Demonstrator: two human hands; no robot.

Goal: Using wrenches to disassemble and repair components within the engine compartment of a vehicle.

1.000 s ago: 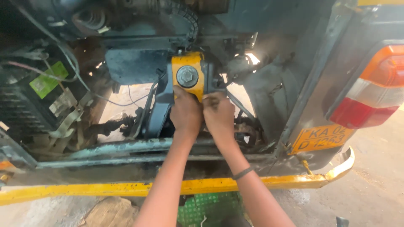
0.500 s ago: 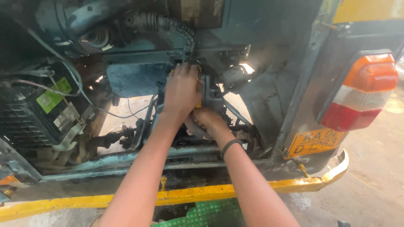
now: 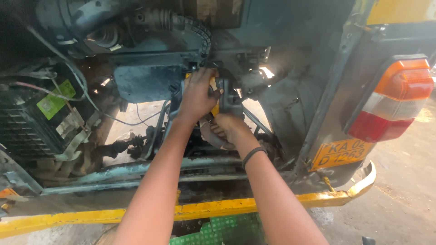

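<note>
At mid-frame the left hand (image 3: 198, 93) is clamped over a yellow part (image 3: 213, 109) – the right hand (image 3: 225, 130), just below it, curls closed around something grey underneath, unclear what.

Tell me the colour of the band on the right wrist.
The thin wrist band is dark grey to black, seen in the head view.
</note>
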